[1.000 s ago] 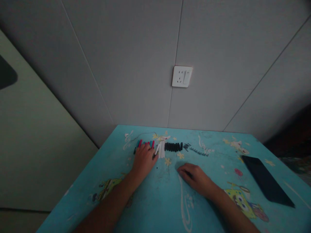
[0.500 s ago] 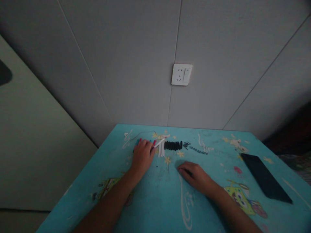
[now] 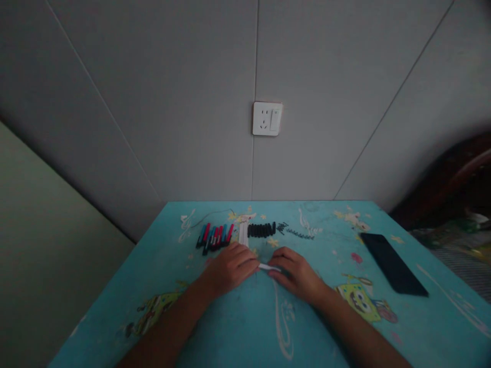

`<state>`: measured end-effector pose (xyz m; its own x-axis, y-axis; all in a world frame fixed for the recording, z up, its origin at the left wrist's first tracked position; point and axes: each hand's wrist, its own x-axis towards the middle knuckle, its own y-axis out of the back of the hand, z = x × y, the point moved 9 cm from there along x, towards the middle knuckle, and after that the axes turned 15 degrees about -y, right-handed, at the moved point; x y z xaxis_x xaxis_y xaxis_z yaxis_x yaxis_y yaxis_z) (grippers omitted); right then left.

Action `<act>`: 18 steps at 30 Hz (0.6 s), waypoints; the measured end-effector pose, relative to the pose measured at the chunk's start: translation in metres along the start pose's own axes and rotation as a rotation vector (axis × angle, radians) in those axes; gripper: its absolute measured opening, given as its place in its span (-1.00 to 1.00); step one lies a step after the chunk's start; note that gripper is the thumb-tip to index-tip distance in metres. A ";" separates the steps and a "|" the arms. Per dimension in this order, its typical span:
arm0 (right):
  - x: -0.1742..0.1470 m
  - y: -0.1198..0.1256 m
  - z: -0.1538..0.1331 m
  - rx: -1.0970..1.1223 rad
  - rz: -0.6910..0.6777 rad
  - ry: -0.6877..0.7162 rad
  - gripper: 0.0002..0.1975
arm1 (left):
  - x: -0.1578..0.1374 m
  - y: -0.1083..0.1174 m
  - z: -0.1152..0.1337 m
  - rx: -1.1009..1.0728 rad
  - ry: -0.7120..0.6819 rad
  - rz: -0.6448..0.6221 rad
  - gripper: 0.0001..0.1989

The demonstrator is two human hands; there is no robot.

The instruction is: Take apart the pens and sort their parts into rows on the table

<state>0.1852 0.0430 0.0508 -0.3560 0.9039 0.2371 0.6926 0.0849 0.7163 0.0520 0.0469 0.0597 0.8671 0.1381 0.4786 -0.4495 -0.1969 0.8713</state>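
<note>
A slim white pen-like stick (image 3: 267, 267) lies level between my hands, just above or on the table's middle. My left hand (image 3: 231, 268) is closed on its left end, and the fingers of my right hand (image 3: 295, 272) are closed round its right end. Both ends are hidden by the fingers. Beyond my left hand lie several red and blue pen barrels (image 3: 217, 235) with black ends. Beside them is a row of thin white sticks (image 3: 243, 232). A row of short black pieces (image 3: 261, 230) sits to their right.
Small dark pieces (image 3: 299, 234) trail off to the right of the black row. A flat black slab (image 3: 393, 263) rests on the table's right side. The blue cartoon-print table (image 3: 245, 327) meets a grey wall with a white socket (image 3: 267, 118).
My left hand has come from the pen barrels toward me and right, bringing the white stick. My right hand has closed on its other end. The view has turned slightly right.
</note>
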 end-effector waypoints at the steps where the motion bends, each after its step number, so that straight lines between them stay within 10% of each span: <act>1: 0.001 -0.001 0.000 -0.005 0.002 -0.006 -0.77 | 0.000 0.001 0.001 -0.001 -0.008 0.015 -0.86; 18: 0.002 0.004 0.008 -0.019 0.020 -0.053 -0.81 | -0.007 -0.003 -0.006 -0.085 0.056 0.065 -0.87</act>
<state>0.1921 0.0488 0.0495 -0.3086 0.9261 0.2170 0.6872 0.0593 0.7241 0.0459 0.0527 0.0549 0.8232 0.1824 0.5376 -0.5230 -0.1246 0.8432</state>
